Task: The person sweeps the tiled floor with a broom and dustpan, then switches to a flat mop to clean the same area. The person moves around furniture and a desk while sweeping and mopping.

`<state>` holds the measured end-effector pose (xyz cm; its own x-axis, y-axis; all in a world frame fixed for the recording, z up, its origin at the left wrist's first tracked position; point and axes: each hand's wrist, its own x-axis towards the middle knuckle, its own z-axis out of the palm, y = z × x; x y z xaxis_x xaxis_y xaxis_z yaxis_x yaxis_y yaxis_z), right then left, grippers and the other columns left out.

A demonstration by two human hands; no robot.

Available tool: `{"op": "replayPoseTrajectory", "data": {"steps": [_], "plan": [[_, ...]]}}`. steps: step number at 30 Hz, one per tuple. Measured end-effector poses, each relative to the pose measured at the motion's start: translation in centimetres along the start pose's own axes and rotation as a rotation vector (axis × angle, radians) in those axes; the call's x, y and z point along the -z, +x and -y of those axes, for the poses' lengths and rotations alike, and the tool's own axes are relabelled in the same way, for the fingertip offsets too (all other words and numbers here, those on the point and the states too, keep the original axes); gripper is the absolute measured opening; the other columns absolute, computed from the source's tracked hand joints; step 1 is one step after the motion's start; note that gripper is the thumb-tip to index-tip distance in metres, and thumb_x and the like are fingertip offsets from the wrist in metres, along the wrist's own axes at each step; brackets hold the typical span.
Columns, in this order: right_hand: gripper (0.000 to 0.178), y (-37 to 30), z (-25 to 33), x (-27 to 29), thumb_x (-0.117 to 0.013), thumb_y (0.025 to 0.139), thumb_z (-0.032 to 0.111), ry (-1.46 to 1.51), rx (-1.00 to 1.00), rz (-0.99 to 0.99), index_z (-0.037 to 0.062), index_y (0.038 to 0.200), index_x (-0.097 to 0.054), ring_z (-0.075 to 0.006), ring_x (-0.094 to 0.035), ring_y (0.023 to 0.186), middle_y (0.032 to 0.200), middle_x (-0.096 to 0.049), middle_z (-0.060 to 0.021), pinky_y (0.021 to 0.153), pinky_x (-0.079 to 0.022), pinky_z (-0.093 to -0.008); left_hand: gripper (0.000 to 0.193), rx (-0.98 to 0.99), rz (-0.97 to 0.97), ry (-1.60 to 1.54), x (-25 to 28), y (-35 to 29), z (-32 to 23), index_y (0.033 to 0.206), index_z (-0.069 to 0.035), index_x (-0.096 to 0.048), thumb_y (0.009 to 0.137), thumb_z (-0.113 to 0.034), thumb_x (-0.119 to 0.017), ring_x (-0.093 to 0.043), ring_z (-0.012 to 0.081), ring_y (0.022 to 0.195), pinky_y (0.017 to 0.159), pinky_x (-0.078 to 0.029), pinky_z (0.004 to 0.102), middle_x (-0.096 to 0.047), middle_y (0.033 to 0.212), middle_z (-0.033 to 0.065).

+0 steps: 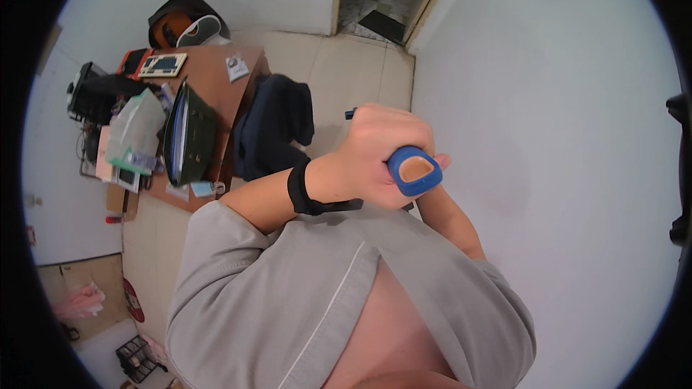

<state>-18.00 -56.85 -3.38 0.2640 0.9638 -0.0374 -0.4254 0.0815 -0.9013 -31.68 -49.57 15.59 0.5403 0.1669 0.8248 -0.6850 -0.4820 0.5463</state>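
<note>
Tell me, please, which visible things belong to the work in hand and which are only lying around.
In the work:
blue handle
left hand, gripping it

Only lying around:
cream keyboard
dark green document bag
dark blue cloth
black floor mat

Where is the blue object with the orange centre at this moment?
In the head view, the blue object is just right of centre, sticking out of the closed left hand, above the right forearm in the picture.

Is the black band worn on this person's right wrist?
No, the black band circles the wrist of the left hand, which is closed around a blue-ended object.
</note>
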Motion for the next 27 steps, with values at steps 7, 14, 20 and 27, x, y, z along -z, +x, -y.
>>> {"op": "replayPoseTrajectory", "data": {"steps": [7, 14, 20, 27], "plan": [[0.025, 15.3, 6.7, 8.0, -0.060, 0.110, 0.020, -0.262, 0.009, 0.010, 0.0029, 0.128, -0.063, -0.0098, -0.063, 0.110, 0.121, -0.066, 0.0004, 0.098, -0.055, -0.0300, 0.027, -0.002, 0.001, 0.004, 3.0, 8.4, 17.0, 0.065, -0.006, -0.054, 0.072, 0.009, -0.076, -0.048, 0.0249, 0.048, 0.050, -0.044, 0.0307, -0.049, 0.058, 0.0038], [0.015, 40.9, 7.6, 20.1, -0.067, 0.105, 0.011, -0.231, -0.066, 0.286, 0.0028, 0.116, -0.073, -0.0134, -0.066, 0.114, 0.130, -0.069, -0.0053, 0.100, -0.056, -0.0329, 0.028, 0.096, -0.040, 0.222, 10.1, 18.8, 33.2, 0.066, -0.006, -0.055, 0.075, 0.007, -0.078, -0.051, 0.0245, 0.049, 0.050, -0.043, 0.0320, -0.051, 0.059, 0.0043], [0.019, 60.1, 6.1, 23.4, -0.069, 0.099, 0.002, -0.238, -0.173, 0.432, 0.0062, 0.117, -0.074, -0.0150, -0.065, 0.114, 0.145, -0.063, -0.0094, 0.099, -0.054, -0.0324, 0.030, 0.164, -0.165, 0.365, 17.9, 24.1, 43.7, 0.069, -0.006, -0.055, 0.077, 0.006, -0.081, -0.053, 0.0240, 0.052, 0.052, -0.043, 0.0336, -0.054, 0.061, 0.0046], [0.012, 81.7, 5.4, 19.6, -0.069, 0.101, 0.007, -0.144, -0.215, 0.557, 0.0071, 0.113, -0.072, -0.0124, -0.061, 0.109, 0.137, -0.060, -0.0053, 0.092, -0.053, -0.0300, 0.031, 0.212, -0.287, 0.506, 32.5, 28.1, 55.7, 0.070, -0.005, -0.055, 0.078, 0.003, -0.084, -0.053, 0.0246, 0.054, 0.052, -0.040, 0.0344, -0.054, 0.062, 0.0055]]}}
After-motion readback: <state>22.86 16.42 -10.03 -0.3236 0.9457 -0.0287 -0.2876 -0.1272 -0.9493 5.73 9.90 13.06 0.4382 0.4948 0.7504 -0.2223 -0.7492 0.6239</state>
